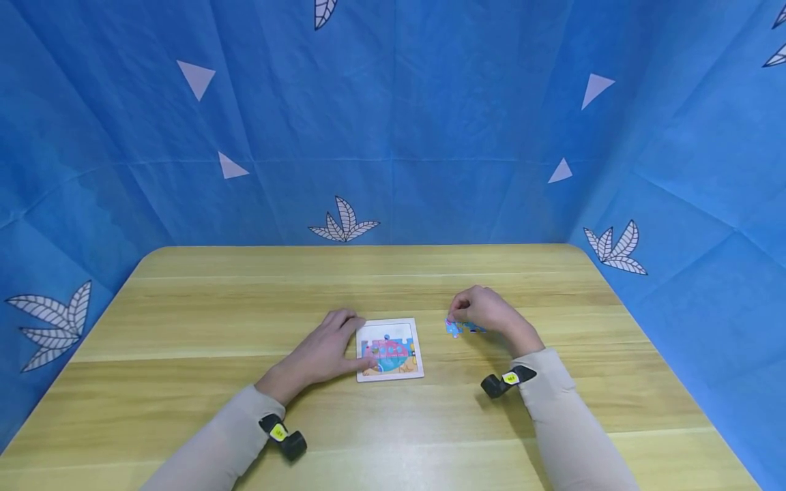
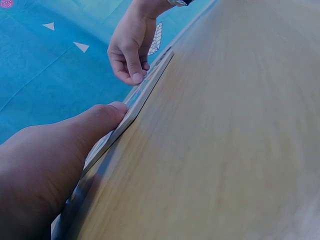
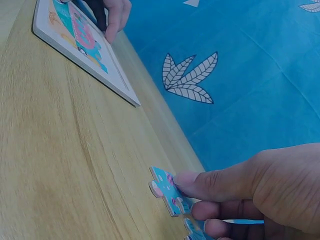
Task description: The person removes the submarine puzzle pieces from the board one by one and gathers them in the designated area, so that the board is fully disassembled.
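A square jigsaw board [image 1: 382, 331] with a white border lies on the table, partly filled with a pink and teal picture. Its upper part shows bare white. My left hand [image 1: 322, 349] rests at its left side, the thumb lying over the lower left and the fingers spread by the upper left corner. To the right of the board, my right hand [image 1: 486, 311] pinches a blue jigsaw piece [image 3: 164, 184] with pink and white marks between thumb and fingers. More blue pieces [image 3: 192, 229] lie under that hand, partly hidden by its fingers.
The wooden table [image 1: 393, 436] has rounded far corners. A blue cloth [image 1: 393, 123] with white leaves and triangles hangs behind it and at both sides. A black wrist camera [image 1: 285, 436] sits on the left sleeve, another [image 1: 506, 382] on the right.
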The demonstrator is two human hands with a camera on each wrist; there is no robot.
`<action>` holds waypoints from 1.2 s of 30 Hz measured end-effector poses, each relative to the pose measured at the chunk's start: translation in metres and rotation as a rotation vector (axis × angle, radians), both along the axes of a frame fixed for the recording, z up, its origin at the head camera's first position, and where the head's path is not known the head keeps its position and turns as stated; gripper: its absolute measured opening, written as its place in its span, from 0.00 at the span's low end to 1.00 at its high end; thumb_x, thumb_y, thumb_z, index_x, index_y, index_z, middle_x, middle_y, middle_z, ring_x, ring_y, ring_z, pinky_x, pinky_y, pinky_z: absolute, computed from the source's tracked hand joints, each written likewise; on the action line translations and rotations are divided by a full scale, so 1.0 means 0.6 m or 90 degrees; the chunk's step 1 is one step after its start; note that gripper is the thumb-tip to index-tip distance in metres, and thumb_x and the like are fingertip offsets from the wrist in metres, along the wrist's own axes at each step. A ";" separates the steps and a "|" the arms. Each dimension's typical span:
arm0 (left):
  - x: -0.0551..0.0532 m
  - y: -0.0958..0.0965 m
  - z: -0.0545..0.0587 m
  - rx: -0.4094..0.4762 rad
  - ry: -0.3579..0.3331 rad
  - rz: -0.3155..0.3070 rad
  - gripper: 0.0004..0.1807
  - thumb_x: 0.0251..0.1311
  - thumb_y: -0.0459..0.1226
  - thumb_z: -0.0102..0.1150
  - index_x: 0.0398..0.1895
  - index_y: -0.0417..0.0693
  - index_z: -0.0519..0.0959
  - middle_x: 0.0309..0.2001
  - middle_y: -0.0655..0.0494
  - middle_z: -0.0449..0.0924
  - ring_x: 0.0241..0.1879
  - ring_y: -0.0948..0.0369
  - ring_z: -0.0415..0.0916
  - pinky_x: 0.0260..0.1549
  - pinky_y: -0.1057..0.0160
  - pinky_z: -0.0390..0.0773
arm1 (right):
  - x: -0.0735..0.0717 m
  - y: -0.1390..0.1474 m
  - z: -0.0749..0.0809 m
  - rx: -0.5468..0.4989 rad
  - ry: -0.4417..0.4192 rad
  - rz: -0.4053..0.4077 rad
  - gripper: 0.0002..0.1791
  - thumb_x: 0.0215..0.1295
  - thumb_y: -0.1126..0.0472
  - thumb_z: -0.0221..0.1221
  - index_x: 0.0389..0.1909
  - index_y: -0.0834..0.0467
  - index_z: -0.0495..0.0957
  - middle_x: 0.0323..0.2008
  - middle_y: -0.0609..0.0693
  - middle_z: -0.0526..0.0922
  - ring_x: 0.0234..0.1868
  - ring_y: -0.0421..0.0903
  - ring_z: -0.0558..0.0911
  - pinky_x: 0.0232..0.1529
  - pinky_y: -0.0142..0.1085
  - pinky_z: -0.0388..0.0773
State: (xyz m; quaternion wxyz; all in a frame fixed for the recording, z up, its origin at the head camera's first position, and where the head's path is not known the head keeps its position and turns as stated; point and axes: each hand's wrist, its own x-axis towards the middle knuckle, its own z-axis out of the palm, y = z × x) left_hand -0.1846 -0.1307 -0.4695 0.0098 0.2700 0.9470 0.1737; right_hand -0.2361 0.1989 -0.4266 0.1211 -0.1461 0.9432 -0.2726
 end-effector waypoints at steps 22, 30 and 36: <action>0.004 0.000 0.002 0.023 0.009 -0.014 0.50 0.53 0.71 0.54 0.70 0.46 0.67 0.67 0.49 0.63 0.67 0.52 0.58 0.65 0.52 0.65 | 0.019 -0.035 0.026 -0.030 0.009 0.052 0.06 0.68 0.57 0.61 0.38 0.51 0.86 0.30 0.44 0.83 0.29 0.44 0.74 0.31 0.38 0.72; 0.019 0.017 0.013 0.027 0.041 -0.089 0.50 0.51 0.71 0.57 0.70 0.48 0.67 0.65 0.53 0.64 0.65 0.56 0.59 0.65 0.55 0.65 | 0.028 -0.060 0.026 -0.035 0.032 0.102 0.05 0.66 0.56 0.63 0.37 0.51 0.85 0.33 0.40 0.83 0.29 0.41 0.76 0.32 0.37 0.74; 0.026 0.025 0.014 0.018 0.063 -0.153 0.45 0.56 0.68 0.56 0.69 0.48 0.68 0.65 0.54 0.65 0.66 0.56 0.59 0.66 0.57 0.64 | 0.032 -0.072 0.021 -0.046 0.046 0.141 0.06 0.64 0.57 0.65 0.40 0.53 0.86 0.34 0.40 0.82 0.32 0.40 0.76 0.32 0.35 0.75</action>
